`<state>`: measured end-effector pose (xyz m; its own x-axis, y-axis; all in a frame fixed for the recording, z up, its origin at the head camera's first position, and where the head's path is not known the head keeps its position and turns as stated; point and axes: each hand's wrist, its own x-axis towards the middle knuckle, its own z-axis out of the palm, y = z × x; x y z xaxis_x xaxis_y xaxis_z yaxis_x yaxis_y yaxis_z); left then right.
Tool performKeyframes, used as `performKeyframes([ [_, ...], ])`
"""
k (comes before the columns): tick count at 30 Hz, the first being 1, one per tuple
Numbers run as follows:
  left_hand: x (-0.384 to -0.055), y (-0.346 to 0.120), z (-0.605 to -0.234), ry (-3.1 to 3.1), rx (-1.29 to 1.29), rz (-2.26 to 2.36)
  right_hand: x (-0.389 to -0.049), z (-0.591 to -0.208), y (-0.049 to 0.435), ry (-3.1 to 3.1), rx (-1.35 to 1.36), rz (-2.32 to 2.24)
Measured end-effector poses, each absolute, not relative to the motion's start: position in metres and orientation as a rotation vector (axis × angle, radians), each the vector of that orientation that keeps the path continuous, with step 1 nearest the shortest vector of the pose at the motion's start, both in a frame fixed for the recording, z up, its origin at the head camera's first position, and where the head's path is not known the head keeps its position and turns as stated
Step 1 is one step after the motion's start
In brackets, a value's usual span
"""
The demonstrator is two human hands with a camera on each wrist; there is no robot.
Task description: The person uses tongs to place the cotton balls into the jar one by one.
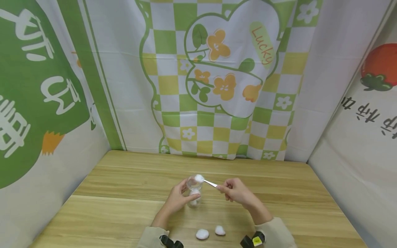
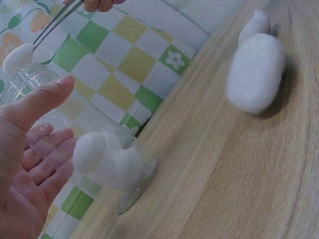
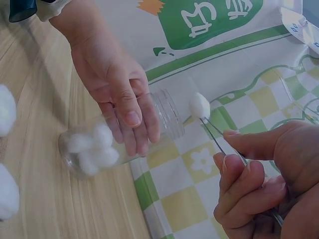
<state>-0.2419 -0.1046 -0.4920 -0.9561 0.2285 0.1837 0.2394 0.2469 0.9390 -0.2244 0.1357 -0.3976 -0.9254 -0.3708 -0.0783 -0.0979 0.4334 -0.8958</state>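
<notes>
A small clear glass jar [image 1: 194, 191] stands on the wooden table [image 1: 124, 206] with cotton balls [image 2: 107, 159] at its bottom. My left hand [image 1: 177, 199] grips the jar [image 3: 164, 117] around its side. My right hand [image 1: 235, 191] pinches metal tweezers [image 1: 210, 183], and their tips hold a cotton ball [image 1: 199, 178] just above the jar's mouth. The same cotton ball [image 3: 199, 105] sits at the rim in the right wrist view. Two loose cotton balls [image 1: 202, 234] [image 1: 220, 230] lie on the table near me.
Printed cloth backdrops [image 1: 217, 75] hang behind and on both sides of the table. Bare wood lies to the left and right of the jar. Black wrist-worn devices [image 1: 252, 240] show at the bottom edge.
</notes>
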Motion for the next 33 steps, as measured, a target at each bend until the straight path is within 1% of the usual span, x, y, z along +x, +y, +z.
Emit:
performKeyframes([
  [9,-0.242,-0.105,-0.492,-2.47,-0.475,-1.862,-0.225,-0.402,0.131,2.389,-0.43,-1.512],
  [33,-0.243,-0.104,-0.491,-2.491,-0.437,-1.848,-0.227,-0.407,0.122,2.393,-0.371,-1.499],
])
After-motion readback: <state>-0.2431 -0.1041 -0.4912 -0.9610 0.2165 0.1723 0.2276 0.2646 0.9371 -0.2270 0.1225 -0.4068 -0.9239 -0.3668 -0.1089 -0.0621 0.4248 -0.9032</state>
